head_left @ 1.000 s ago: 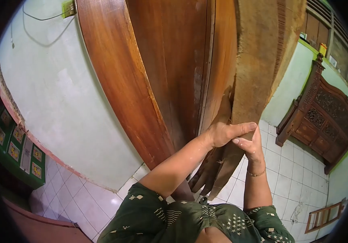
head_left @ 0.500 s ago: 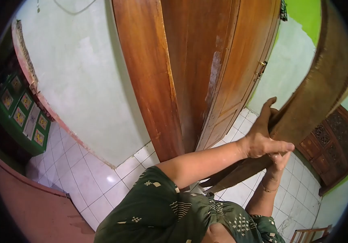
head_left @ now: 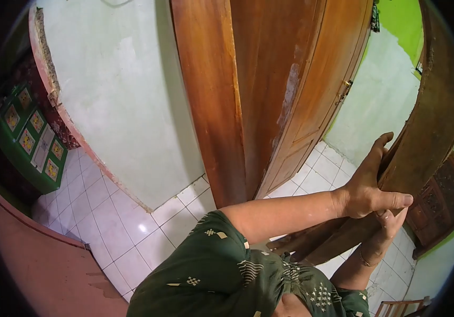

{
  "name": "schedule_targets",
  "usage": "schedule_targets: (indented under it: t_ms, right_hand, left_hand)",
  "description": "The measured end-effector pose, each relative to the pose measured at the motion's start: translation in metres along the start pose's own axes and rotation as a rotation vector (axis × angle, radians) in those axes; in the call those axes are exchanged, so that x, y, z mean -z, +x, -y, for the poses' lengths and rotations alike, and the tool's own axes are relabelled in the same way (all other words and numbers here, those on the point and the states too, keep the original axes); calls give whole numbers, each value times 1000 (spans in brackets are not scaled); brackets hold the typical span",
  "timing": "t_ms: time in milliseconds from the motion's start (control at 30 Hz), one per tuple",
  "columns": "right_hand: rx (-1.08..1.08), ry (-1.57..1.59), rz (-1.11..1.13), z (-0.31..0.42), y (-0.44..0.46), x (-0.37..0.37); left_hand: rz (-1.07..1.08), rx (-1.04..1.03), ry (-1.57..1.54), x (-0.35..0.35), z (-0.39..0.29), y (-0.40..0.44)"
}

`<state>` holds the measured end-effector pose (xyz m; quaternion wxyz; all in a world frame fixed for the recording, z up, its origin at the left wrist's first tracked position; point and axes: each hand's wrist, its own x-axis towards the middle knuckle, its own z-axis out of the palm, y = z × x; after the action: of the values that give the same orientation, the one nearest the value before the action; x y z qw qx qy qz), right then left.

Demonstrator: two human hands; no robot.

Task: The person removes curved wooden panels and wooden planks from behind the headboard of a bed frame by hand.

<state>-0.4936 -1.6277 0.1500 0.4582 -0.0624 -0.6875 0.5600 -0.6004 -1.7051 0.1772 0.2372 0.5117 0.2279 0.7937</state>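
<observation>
Long rough wooden boards (head_left: 428, 127) stand tilted on the right, running from the top edge down past my hands toward the floor. Around their near face my left hand (head_left: 367, 193) is wrapped, its thumb pointing right and its fingers partly behind the wood. Just right of and below it, my right hand (head_left: 392, 222) grips the boards from the other side, most of its fingers hidden. The lower ends of the boards (head_left: 338, 240) show beneath my left forearm.
A brown wooden door (head_left: 317, 105) with a metal handle stands beyond, beside a polished wood panel (head_left: 211, 95). Green drawers (head_left: 31, 137) are at the far left. Carved dark furniture (head_left: 438, 195) is behind the boards. White tiles (head_left: 174, 222) cover the floor.
The boards and both hands have moved right, away from the polished panel and door. The view has turned, and the whole door now shows beside the boards.
</observation>
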Motion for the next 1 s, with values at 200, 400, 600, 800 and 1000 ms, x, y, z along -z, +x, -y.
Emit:
schedule_targets:
  t_ms: [200, 400, 600, 800, 1000]
  right_hand:
    - [111, -46, 10, 32, -27, -32]
    - [64, 93, 15, 65, -78, -76]
    - [30, 216, 23, 88, -110, -110]
    - [-64, 257, 76, 106, -126, -137]
    - [-91, 310, 214, 81, -140, -137]
  left_hand:
    - [67, -51, -85, -9, -46, -29]
    - [3, -80, 8, -19, -101, -74]
    - [-113, 34, 237, -24, -155, -112]
    - [-225, -62, 295, -24, -170, -131]
    - [-272, -64, 371, -29, -188, -157]
